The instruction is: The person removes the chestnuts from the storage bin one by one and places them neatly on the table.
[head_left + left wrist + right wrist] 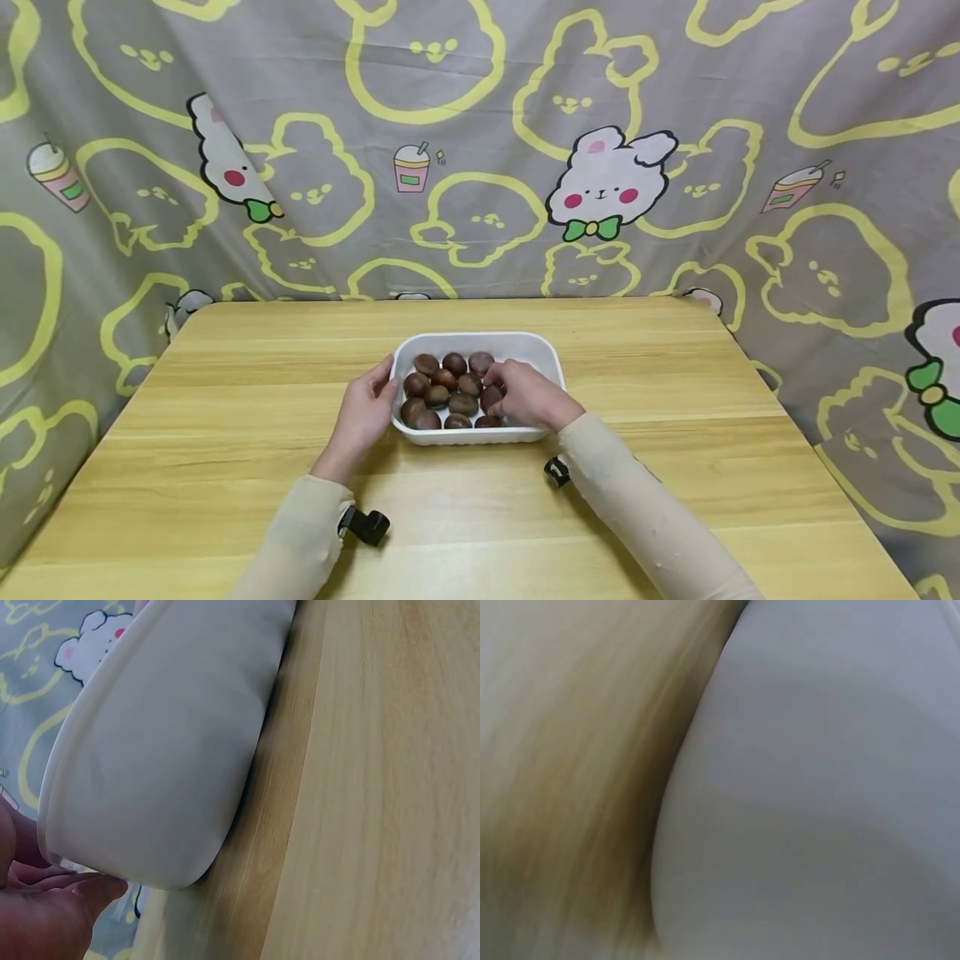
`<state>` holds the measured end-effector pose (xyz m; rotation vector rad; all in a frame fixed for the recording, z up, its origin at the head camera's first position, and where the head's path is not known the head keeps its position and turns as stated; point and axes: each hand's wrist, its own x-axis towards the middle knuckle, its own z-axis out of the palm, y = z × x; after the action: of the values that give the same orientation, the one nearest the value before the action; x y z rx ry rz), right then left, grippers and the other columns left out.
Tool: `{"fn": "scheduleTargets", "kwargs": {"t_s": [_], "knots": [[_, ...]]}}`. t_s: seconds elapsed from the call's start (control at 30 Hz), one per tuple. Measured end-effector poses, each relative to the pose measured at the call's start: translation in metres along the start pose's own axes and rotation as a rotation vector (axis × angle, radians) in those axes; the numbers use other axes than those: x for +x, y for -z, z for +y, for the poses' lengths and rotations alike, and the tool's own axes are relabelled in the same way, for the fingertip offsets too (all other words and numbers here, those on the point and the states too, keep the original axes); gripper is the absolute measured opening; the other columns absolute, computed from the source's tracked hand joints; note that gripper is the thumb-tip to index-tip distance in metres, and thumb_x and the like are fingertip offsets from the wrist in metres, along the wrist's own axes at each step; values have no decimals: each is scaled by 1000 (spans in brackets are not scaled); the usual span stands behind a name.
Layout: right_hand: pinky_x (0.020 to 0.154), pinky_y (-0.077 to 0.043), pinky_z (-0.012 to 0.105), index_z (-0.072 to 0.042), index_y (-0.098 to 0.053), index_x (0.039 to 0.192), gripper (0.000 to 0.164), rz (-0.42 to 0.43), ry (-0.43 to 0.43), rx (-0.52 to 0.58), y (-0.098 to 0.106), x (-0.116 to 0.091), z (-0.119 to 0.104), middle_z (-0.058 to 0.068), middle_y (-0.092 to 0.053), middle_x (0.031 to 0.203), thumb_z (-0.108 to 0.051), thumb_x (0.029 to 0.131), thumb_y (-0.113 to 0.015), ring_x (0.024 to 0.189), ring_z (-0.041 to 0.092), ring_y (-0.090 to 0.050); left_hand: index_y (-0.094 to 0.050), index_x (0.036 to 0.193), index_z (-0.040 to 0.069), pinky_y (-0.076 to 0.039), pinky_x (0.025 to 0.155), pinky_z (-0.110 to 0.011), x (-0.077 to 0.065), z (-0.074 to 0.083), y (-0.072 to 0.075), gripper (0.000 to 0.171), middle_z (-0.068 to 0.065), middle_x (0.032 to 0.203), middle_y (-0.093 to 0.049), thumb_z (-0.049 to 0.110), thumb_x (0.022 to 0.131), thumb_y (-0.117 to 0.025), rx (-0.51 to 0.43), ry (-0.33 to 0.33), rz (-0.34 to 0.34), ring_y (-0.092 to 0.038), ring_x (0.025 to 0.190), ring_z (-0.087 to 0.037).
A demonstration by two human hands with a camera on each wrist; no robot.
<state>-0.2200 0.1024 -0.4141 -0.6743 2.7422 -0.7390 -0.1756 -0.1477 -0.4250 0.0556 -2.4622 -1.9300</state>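
A white plastic tray [551,358] stands on the table, with several brown chestnuts [463,404] lying in it, mostly in its left and middle parts. My left hand [367,408] holds the tray's left end. In the left wrist view, the thumb [101,892] lies against the outer wall near the rim. Reaching over the front right of the tray, my right hand [528,393] has thumb and fingers around a chestnut [491,398] at the right of the group. The right wrist view shows only the blurred outer wall of the tray [795,787]; the hand is out of that view.
The wooden table [225,433] extends on all sides of the tray. Behind and beside it hangs a grey curtain [480,150] with yellow cartoon outlines. Black wrist cameras [365,527] are strapped over both sleeves.
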Motion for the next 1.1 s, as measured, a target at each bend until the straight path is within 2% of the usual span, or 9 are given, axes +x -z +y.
{"fn": "scheduleTargets", "kwargs": {"t_s": [0.33,0.53,0.67,0.83,1.0,1.1], "knots": [[80,-50,35,-8,-67,101,35,-6,24,53,2,-3,0,2,-57,91,-4,71,-86,85,19,-57,-38,147,-3,-32,111,-37,-1,3,-2,46,-15,150,-39,2,102,-46,-109,67,36,-34,138,-25],[81,-49,33,-8,-68,103,34,4,42,64,4,-6,2,-1,-62,91,-5,74,-84,86,16,-57,-38,148,-3,-32,111,-38,-2,3,-3,46,-15,151,-39,2,102,-45,-134,80,34,-34,138,-26],[81,-49,34,-8,-68,104,32,68,43,93,14,-9,0,0,-64,93,-5,75,-83,88,17,-57,-37,148,-3,-33,111,-38,-2,3,-4,46,-16,150,-39,3,102,-45,-136,81,35,-34,138,-26],[79,-52,34,-4,-68,108,34,178,39,198,32,-12,0,2,-65,96,-6,78,-83,90,18,-61,-37,148,-2,-34,110,-38,-3,1,-3,47,-15,151,-38,5,103,-46,-107,91,33,-34,138,-25],[80,-55,36,-5,-66,115,37,274,-34,347,54,-19,7,7,-65,104,-10,81,-81,95,24,-63,-35,149,-2,-34,110,-39,-4,0,-1,47,-17,152,-37,4,103,-44,-80,94,31,-34,138,-27],[82,-55,38,-5,-64,118,39,326,-76,391,71,-26,18,10,-65,108,-13,83,-80,99,26,-62,-34,150,-3,-35,110,-39,-3,1,-3,48,-18,151,-37,4,103,-43,-68,85,19,-36,137,-28]]}}
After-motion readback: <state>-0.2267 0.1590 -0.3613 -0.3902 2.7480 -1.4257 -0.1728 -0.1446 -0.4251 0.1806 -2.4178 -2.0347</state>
